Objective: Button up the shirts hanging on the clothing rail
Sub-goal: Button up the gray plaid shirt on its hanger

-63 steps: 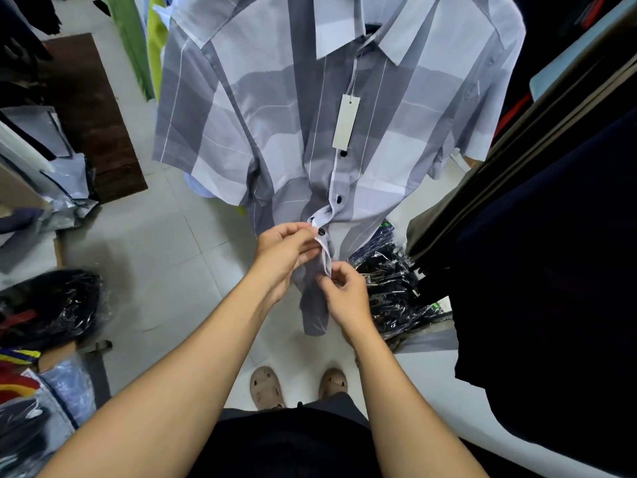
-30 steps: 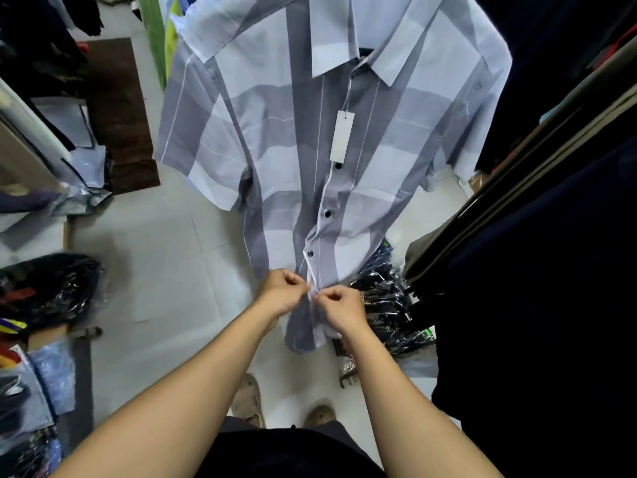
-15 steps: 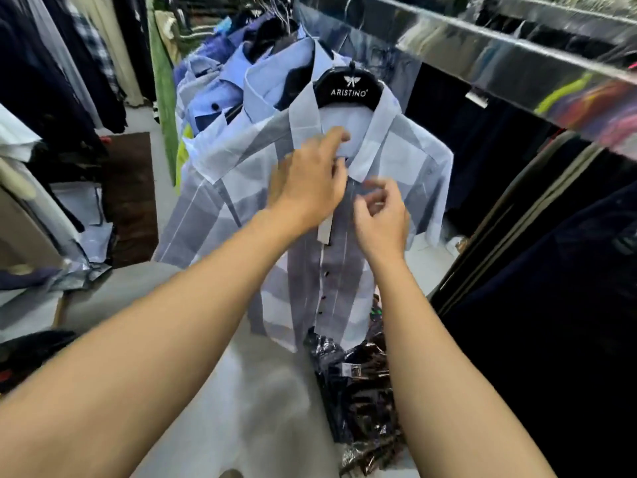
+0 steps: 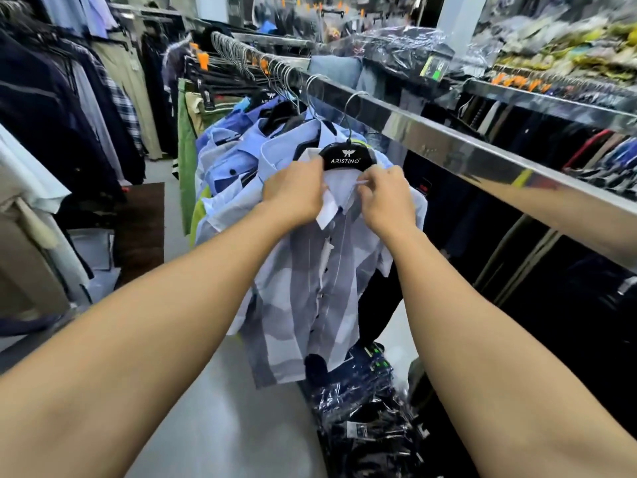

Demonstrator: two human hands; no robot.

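Note:
A grey and white checked short-sleeved shirt [image 4: 303, 298] hangs on a black hanger [image 4: 346, 158] from the shiny clothing rail [image 4: 448, 146]. Dark buttons run down its closed front. My left hand [image 4: 293, 194] grips the left side of the collar just under the hanger. On the other side my right hand [image 4: 387, 201] pinches the right collar edge. Both hands are at the neck opening, close together. The top button itself is hidden by my fingers.
More blue shirts [image 4: 238, 157] hang behind on the same rail. Bagged dark clothes [image 4: 365, 408] lie on the floor under the shirt. Dark garments [image 4: 551, 305] hang at the right, and other racks [image 4: 69, 108] line the left of a narrow grey aisle [image 4: 224, 426].
My hands left the shirt's lower placket and rose to the collar. The view tilted up from the floor to the rail and hanger.

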